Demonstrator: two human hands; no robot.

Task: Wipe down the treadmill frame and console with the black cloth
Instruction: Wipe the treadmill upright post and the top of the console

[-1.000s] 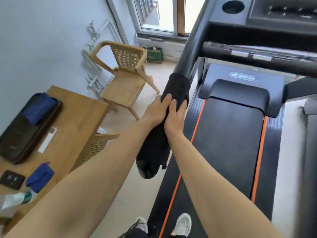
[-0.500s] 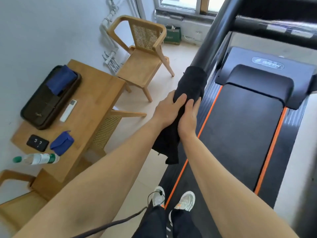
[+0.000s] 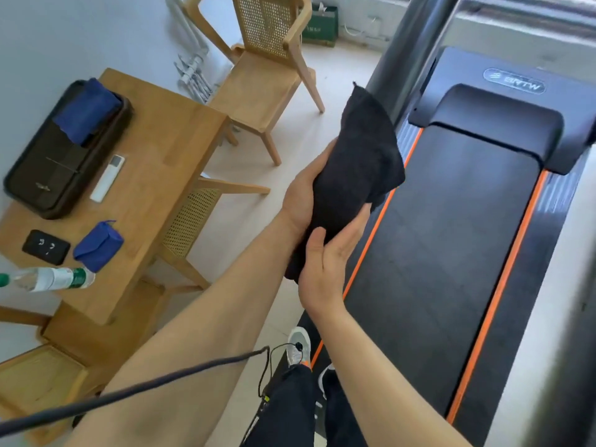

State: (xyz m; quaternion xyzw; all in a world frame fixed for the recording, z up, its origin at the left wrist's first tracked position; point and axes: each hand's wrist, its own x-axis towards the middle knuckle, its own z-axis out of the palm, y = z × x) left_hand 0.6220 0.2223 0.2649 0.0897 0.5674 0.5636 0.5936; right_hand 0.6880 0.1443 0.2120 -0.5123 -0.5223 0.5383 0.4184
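Flanking black cloth (image 3: 358, 162): wooden table (image 3: 167, 150), chair (image 3: 258, 88) left; treadmill upright (image 3: 396, 69) behind.

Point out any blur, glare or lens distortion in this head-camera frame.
Head view: motion blur streaks the treadmill crossbar at top right and smears the water bottle at the left edge; the black cloth in the centre is fairly sharp, its folds lost in darkness; the wide lens tilts the chair and table; soft, even daylight.

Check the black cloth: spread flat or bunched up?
Bunched up: the black cloth is gathered into a thick wad, gripped by the left hand and right hand.
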